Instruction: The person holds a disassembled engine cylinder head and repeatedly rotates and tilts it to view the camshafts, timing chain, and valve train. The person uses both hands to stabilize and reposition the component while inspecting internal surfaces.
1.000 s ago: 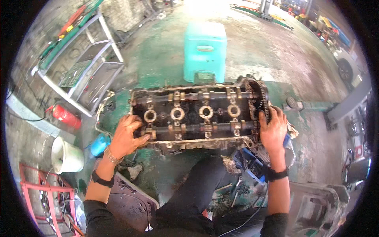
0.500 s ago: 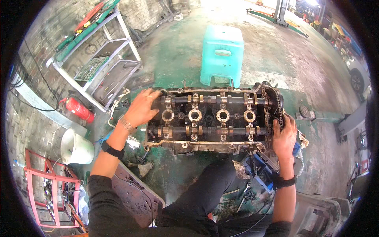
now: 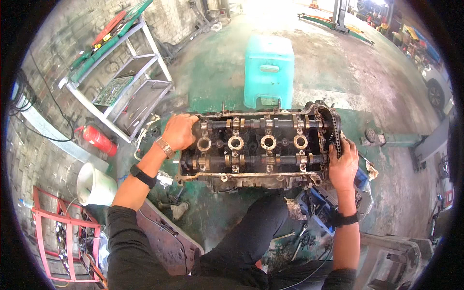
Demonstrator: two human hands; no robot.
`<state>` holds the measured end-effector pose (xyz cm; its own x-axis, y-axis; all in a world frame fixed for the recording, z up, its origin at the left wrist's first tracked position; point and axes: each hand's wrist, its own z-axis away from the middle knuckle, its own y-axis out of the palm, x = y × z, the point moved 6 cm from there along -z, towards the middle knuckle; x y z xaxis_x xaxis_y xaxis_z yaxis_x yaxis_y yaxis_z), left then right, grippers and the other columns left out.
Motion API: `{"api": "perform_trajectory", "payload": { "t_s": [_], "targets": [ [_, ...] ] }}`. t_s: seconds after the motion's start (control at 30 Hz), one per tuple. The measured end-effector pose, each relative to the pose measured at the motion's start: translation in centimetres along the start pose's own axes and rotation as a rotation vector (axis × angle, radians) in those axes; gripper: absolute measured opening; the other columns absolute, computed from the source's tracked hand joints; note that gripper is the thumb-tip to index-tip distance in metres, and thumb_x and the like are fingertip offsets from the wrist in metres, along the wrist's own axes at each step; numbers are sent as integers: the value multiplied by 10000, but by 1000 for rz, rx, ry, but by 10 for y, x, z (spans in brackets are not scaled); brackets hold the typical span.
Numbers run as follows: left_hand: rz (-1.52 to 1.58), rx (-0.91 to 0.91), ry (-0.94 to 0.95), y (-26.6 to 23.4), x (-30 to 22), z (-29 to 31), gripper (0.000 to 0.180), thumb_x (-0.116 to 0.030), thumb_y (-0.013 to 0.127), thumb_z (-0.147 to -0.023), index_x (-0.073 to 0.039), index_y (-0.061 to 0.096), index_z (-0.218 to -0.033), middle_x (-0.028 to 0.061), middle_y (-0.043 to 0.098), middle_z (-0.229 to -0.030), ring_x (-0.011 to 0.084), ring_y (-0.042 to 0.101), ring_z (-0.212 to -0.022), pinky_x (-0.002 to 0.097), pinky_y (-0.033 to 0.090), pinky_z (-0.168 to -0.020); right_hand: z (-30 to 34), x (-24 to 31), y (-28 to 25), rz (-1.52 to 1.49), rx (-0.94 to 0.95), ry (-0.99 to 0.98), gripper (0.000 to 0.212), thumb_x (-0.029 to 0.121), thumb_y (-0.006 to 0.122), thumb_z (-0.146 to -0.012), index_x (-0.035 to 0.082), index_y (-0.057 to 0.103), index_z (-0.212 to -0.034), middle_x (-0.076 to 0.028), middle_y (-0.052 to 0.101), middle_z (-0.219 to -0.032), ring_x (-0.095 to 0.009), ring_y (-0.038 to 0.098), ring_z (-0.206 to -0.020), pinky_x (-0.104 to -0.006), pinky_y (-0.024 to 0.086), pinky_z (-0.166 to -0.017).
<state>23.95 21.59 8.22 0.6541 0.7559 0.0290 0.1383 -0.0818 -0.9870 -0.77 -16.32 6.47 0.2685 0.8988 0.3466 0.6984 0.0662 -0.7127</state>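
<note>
A greasy cylinder head [image 3: 252, 143] lies crosswise in front of me, its top side facing up. Two camshafts with bronze-coloured lobes run along it, and four round openings with pale rims line its middle. At its right end a timing chain [image 3: 337, 133] loops round a sprocket. My left hand [image 3: 179, 133] is closed round the left end, fingertips curled over the rim. My right hand [image 3: 344, 162] grips the right end beside the chain, fingers bent against the casing. What bears the cylinder head from below is hidden.
Beyond stands a turquoise stool [image 3: 268, 84]. A shelf cart [image 3: 118, 104], a red fire extinguisher [image 3: 99, 140] and a white bucket [image 3: 95, 186] are on the left. Near my right forearm sits a blue toolbox [image 3: 311, 208], with wrenches [image 3: 299, 241] and small bolts on the floor.
The view has tilted slightly, so the surroundings sit a little differently. Both hands keep their hold on the cylinder head, whose right end appears slightly further left.
</note>
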Motion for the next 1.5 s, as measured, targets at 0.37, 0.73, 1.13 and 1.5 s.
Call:
{"api": "perform_trajectory", "payload": {
  "t_s": [0.37, 0.73, 1.13, 1.5],
  "targets": [
    [11, -77, 30, -45, -3, -3, 325, -79, 639, -635, -47, 672, -957, 176, 653, -911, 390, 604, -948, 485, 450, -840, 0, 4, -4, 3, -24, -1, 397, 246, 642, -905, -23, 590, -1193, -238, 589, -1159, -427, 550, -1076, -503, 428, -944],
    [65, -36, 18, -22, -5, 6, 387, -66, 678, -616, -26, 653, -999, 184, 627, -933, 387, 581, -966, 459, 444, -862, -2, 11, -8, -43, -24, -1, 350, 216, 665, -888, -49, 627, -1114, -235, 595, -1127, -420, 562, -1054, -465, 448, -924],
    [122, -112, -19, -9, 2, 5, 475, -65, 695, -587, -3, 662, -1057, 211, 643, -999, 394, 575, -1029, 441, 431, -931, 1, -1, 1, -78, -21, 38, 361, 160, 665, -846, -29, 608, -1149, -269, 603, -1090, -445, 559, -1019, -511, 453, -899],
    [151, -100, -13, -5, 2, 7, 481, -48, 702, -573, 28, 650, -1045, 207, 649, -1026, 398, 580, -1017, 443, 449, -928, -2, 6, -3, -101, -4, 17, 398, 184, 637, -882, 6, 591, -1235, -244, 593, -1149, -420, 556, -1061, -494, 451, -920]
  ]
}}
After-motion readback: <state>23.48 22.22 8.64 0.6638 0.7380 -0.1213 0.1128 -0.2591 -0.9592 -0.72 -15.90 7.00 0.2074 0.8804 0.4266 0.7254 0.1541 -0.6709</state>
